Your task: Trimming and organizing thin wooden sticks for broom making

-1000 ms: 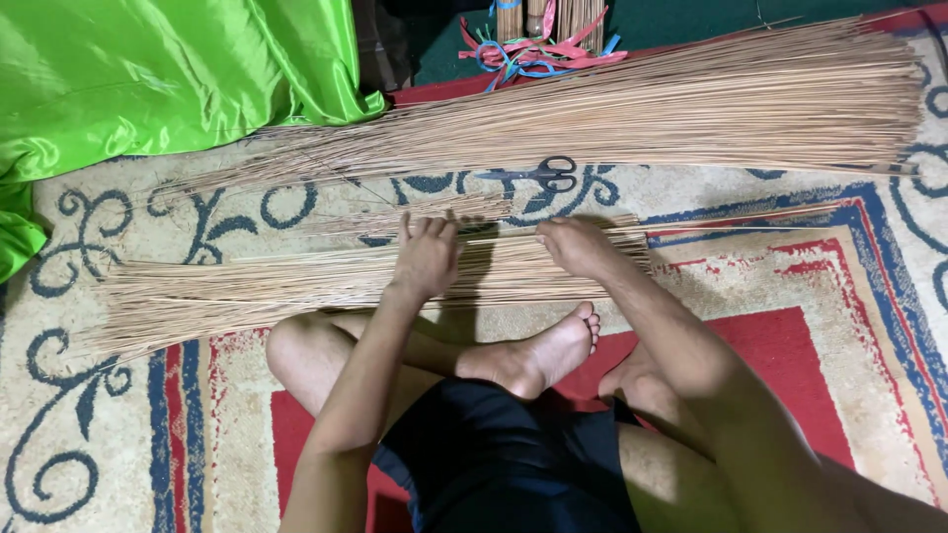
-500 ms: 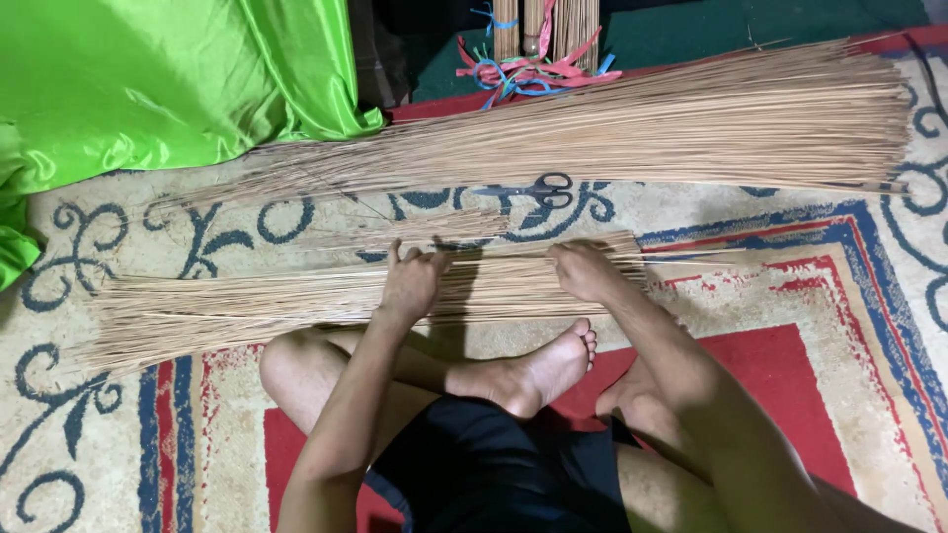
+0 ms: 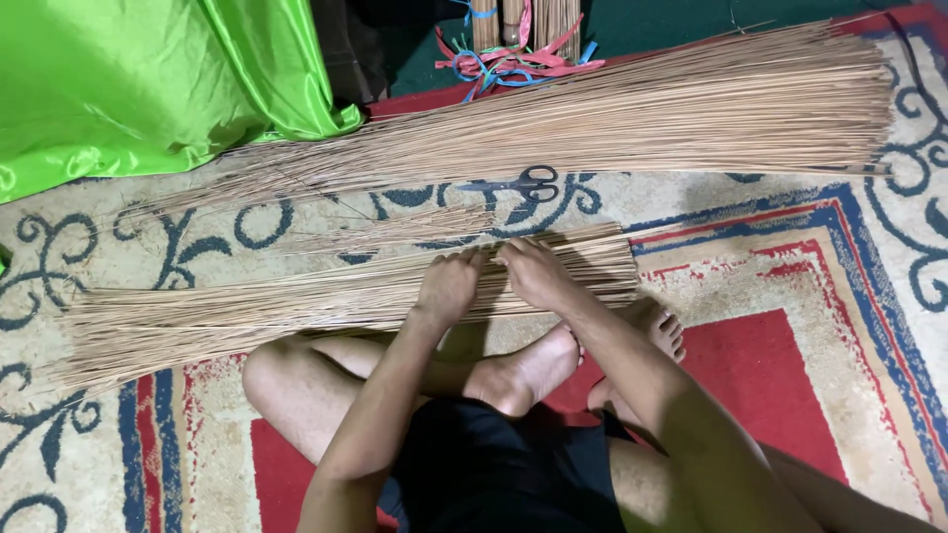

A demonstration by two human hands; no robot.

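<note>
The near bundle of thin tan sticks (image 3: 296,306) lies on the patterned carpet (image 3: 839,326) just in front of the person's crossed legs. Both hands rest on it side by side near its thicker end: the left hand (image 3: 449,286) and right hand (image 3: 533,271) press flat, fingers curled over the sticks rather than pinching any. The sticks look light, stiff and springy (likely to fan apart), so holding near the gathered end seems wise. Black scissors (image 3: 523,185) lie beyond, beside a larger pile (image 3: 612,118).
</note>
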